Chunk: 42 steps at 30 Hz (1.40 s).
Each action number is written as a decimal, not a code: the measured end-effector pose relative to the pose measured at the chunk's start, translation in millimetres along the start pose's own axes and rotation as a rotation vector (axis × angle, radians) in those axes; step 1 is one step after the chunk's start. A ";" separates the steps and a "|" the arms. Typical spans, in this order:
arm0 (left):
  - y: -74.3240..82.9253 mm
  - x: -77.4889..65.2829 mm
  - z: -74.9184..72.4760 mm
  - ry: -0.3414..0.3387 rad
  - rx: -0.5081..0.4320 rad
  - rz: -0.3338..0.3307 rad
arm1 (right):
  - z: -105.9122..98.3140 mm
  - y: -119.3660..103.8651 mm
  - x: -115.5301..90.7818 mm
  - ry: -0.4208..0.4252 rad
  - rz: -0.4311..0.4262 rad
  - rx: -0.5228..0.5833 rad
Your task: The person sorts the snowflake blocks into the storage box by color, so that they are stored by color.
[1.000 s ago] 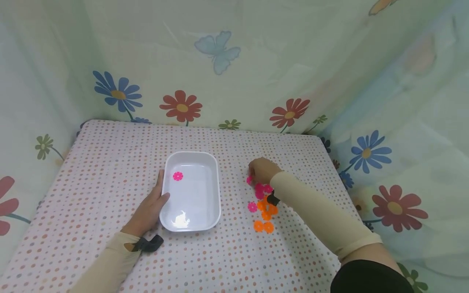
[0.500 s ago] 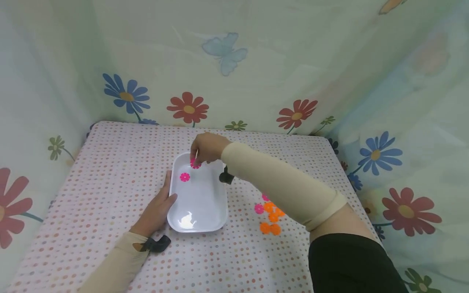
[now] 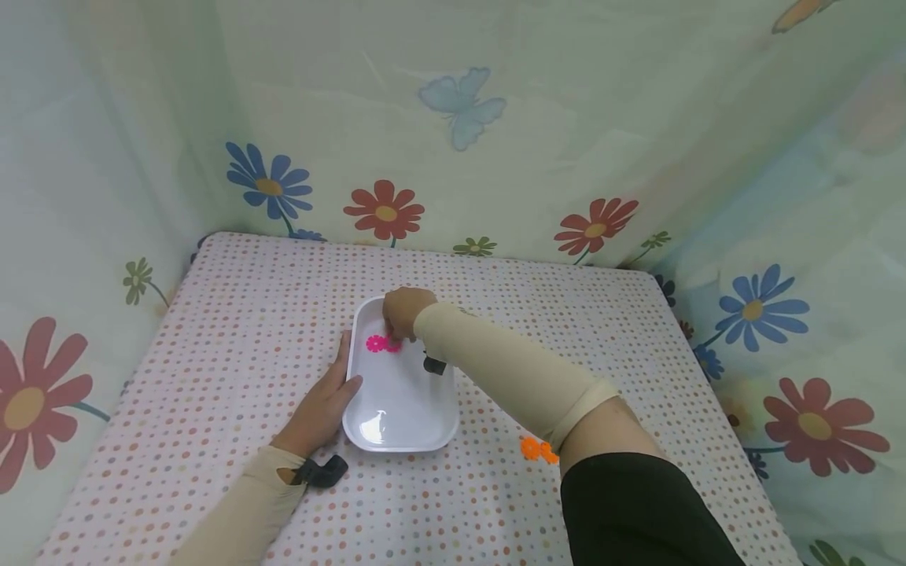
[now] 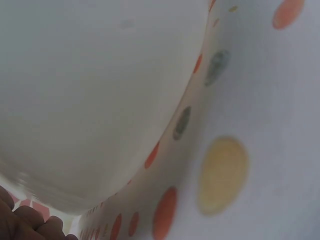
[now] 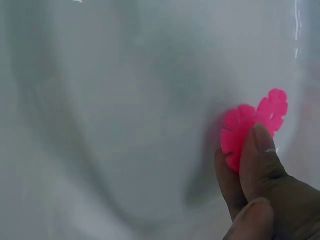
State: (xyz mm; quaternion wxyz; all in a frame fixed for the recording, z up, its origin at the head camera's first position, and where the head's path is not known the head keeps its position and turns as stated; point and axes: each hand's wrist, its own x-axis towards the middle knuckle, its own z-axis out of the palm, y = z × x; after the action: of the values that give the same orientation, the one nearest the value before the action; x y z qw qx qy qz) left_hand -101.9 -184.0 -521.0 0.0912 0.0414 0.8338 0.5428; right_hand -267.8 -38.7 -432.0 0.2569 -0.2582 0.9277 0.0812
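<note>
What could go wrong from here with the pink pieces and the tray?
The right hand pinches a pink piece close beside another pink piece, so it may nudge or cover that one.

The left hand holds the tray at one side only, so a push might turn or slide it.

The right arm partly hides the orange pieces; if lowered, it could perhaps brush them.

"Where's the left arm (image 3: pixel 244 499)?"
"It slants forward, low down. The left hand (image 3: pixel 320 411) has its thumb (image 3: pixel 349 389) out, away from the first finger (image 3: pixel 343 351)."
"And the right arm (image 3: pixel 506 365)?"
"It reaches far across the front. The right hand (image 3: pixel 408 310) points down, and its thumb (image 5: pixel 257 157) and a finger (image 5: pixel 229 184) are pinching."
</note>
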 end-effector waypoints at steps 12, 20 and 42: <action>6.9 -3.0 8.6 -0.009 0.023 -0.029 | 6.4 2.3 -19.5 0.105 0.014 -0.067; 9.9 -5.9 3.3 -0.004 0.044 -0.037 | -39.7 48.2 -74.4 0.121 -0.009 0.157; 10.6 -4.9 -8.2 -0.027 0.081 -0.035 | 79.8 222.5 -122.6 -0.028 0.177 0.282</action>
State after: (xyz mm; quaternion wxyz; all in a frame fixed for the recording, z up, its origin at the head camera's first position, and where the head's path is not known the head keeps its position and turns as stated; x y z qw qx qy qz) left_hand -99.0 -187.9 -507.5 0.1101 0.0379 0.8544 0.5063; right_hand -258.9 227.4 -432.6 0.2955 -0.1359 0.9453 -0.0237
